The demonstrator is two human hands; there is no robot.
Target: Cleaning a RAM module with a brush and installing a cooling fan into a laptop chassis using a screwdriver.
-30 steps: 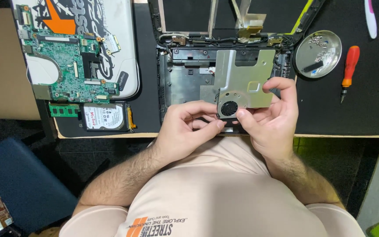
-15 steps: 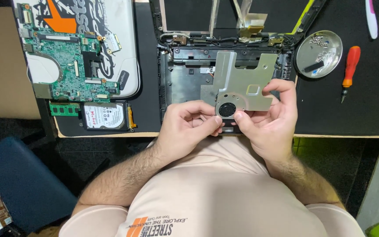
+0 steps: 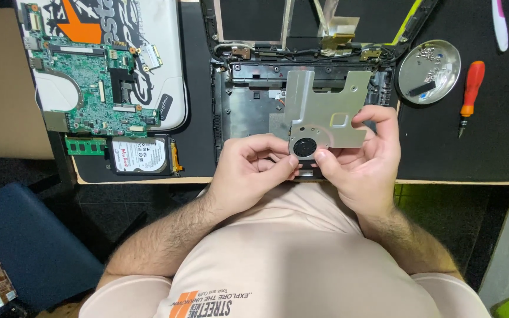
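Observation:
Both hands hold a grey metal plate with a small black round fan set in its lower edge. My left hand pinches the plate's lower left by the fan. My right hand grips its right side, thumb beside the fan and fingers over the plate's edge. The plate hangs just above an opened black laptop base on the black table mat.
A green circuit board lies on a white laptop lid at the left, with a memory stick and hard drive below it. At the right are a round metal dish of screws, an orange screwdriver and the table's front edge.
The plate and both hands have stayed almost in place; my fingers have shifted slightly around the fan.

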